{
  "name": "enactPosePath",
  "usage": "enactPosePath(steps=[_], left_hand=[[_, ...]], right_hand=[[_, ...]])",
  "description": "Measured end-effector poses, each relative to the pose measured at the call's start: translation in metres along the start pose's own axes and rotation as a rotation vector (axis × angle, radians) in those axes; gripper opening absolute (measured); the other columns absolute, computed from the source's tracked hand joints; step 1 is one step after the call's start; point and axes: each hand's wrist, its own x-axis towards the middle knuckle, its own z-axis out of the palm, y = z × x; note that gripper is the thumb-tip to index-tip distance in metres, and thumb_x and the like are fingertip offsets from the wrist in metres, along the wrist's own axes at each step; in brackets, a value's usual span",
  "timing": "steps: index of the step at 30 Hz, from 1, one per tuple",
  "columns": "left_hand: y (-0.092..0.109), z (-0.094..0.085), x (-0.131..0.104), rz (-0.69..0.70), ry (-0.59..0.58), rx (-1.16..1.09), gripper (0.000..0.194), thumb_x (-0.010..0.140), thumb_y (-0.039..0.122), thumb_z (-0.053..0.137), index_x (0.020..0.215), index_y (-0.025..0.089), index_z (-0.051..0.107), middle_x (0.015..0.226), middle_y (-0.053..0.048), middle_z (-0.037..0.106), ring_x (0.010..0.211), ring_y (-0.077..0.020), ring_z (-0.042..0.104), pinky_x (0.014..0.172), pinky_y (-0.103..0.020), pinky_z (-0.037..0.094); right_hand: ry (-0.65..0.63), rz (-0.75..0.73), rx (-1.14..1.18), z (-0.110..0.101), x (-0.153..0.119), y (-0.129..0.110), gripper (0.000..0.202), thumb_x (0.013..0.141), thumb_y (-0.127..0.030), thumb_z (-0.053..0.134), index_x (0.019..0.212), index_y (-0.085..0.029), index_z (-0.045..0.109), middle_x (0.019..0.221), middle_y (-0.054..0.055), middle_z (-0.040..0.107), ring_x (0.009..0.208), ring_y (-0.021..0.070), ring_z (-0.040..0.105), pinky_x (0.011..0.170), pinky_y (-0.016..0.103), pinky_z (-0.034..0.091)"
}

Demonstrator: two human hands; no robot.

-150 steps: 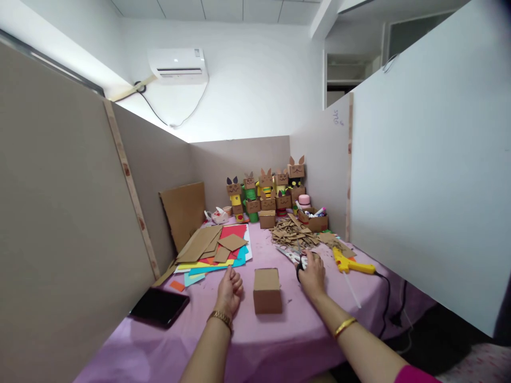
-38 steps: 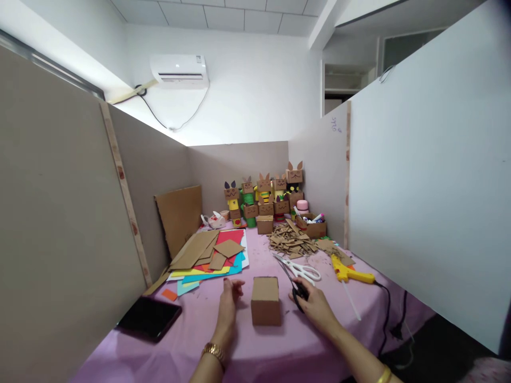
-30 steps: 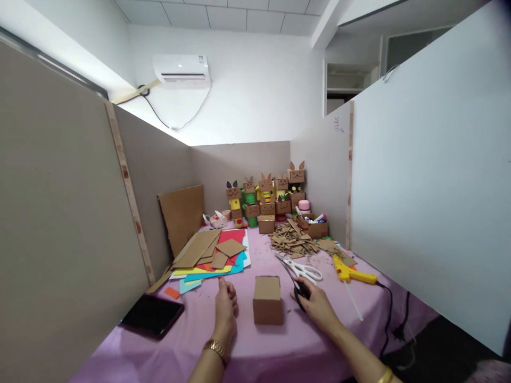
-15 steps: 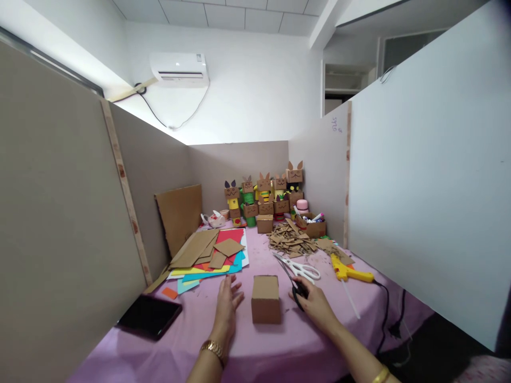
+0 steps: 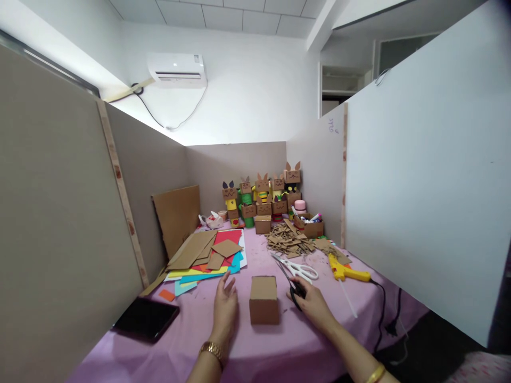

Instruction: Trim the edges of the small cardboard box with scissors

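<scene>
A small closed cardboard box (image 5: 264,300) sits on the pink cloth between my hands. To its left, my left hand (image 5: 225,299) is empty, fingers apart, wearing a gold watch (image 5: 211,349) at the wrist. On the box's right, my right hand (image 5: 310,301) has its fingers around the black handles of a pair of scissors (image 5: 296,293). The blades point away from me and reach beside white-handled scissors (image 5: 301,269) lying on the cloth. Part of the black handles is hidden by my fingers.
Cardboard sheets (image 5: 192,251) and coloured paper lie left, behind a black tablet (image 5: 147,318). Cardboard scraps (image 5: 288,239) are piled beyond the scissors. A yellow glue gun (image 5: 346,271) with its cord rests right. Several cardboard animal figures (image 5: 262,186) stand at the back. Partitions (image 5: 319,175) enclose the table.
My left hand has turned slightly, its fingers lifting a little, and sits slightly farther from the box. My right hand stays at the black scissors. The whole view has shifted slightly.
</scene>
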Motion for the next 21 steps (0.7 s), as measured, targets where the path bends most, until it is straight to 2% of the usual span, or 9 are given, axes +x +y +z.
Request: enactPosePath(steps=[3,6,9,12,15,18,21], left_hand=[[0.001,0.0,0.0,-0.014,-0.018,-0.003,0.056,0.07,0.016,0.057,0.123,0.027,0.043,0.131,-0.009,0.047,0.113,-0.0185,0.052,0.076,-0.022,0.046],[0.005,0.001,-0.002,-0.03,-0.003,-0.01,0.054,0.073,0.03,0.061,0.123,0.028,0.041,0.131,-0.009,0.045,0.102,-0.0174,0.058,0.07,-0.022,0.048],[0.01,0.003,-0.005,-0.063,0.008,-0.03,0.05,0.078,0.048,0.053,0.122,0.027,0.041,0.125,-0.011,0.049,0.088,-0.0161,0.063,0.068,-0.026,0.05],[0.01,0.003,-0.006,-0.087,0.02,-0.038,0.048,0.079,0.054,0.047,0.119,0.028,0.042,0.122,-0.01,0.052,0.084,-0.0159,0.063,0.064,-0.027,0.051],[0.007,0.001,-0.005,-0.083,0.029,-0.026,0.044,0.078,0.046,0.052,0.118,0.029,0.043,0.128,-0.009,0.048,0.096,-0.0173,0.06,0.07,-0.026,0.049],[0.003,-0.001,-0.002,-0.041,0.031,-0.012,0.051,0.072,0.025,0.06,0.119,0.031,0.042,0.136,-0.007,0.041,0.116,-0.0178,0.049,0.078,-0.023,0.045],[0.001,-0.001,-0.001,0.005,0.005,-0.017,0.058,0.069,0.017,0.057,0.122,0.032,0.04,0.139,-0.005,0.037,0.119,-0.0172,0.046,0.078,-0.021,0.044]], right_hand=[[-0.004,-0.001,-0.006,0.001,0.0,0.001,0.037,0.069,-0.037,0.062,0.101,-0.019,0.063,0.088,0.005,0.07,0.08,0.0238,0.063,0.071,0.03,0.045],[-0.013,-0.001,-0.011,0.001,0.001,0.003,0.037,0.069,-0.036,0.062,0.101,-0.019,0.063,0.088,0.006,0.07,0.08,0.0244,0.063,0.071,0.03,0.045],[-0.019,-0.006,-0.008,0.001,0.001,0.003,0.038,0.069,-0.037,0.061,0.102,-0.019,0.063,0.089,0.006,0.07,0.081,0.0244,0.063,0.071,0.03,0.045],[-0.02,-0.009,-0.003,0.0,0.0,0.002,0.038,0.069,-0.037,0.061,0.103,-0.019,0.063,0.088,0.006,0.07,0.08,0.024,0.063,0.071,0.03,0.045],[-0.015,-0.011,-0.005,0.0,0.0,0.001,0.037,0.069,-0.037,0.061,0.101,-0.019,0.064,0.087,0.006,0.07,0.079,0.024,0.063,0.071,0.03,0.045],[-0.01,-0.01,-0.012,0.0,-0.001,0.0,0.037,0.069,-0.037,0.06,0.102,-0.019,0.064,0.088,0.006,0.07,0.079,0.0242,0.063,0.071,0.03,0.045],[-0.012,-0.008,-0.016,0.0,-0.001,0.0,0.038,0.069,-0.037,0.061,0.102,-0.018,0.064,0.089,0.007,0.07,0.079,0.0242,0.063,0.071,0.03,0.045]])
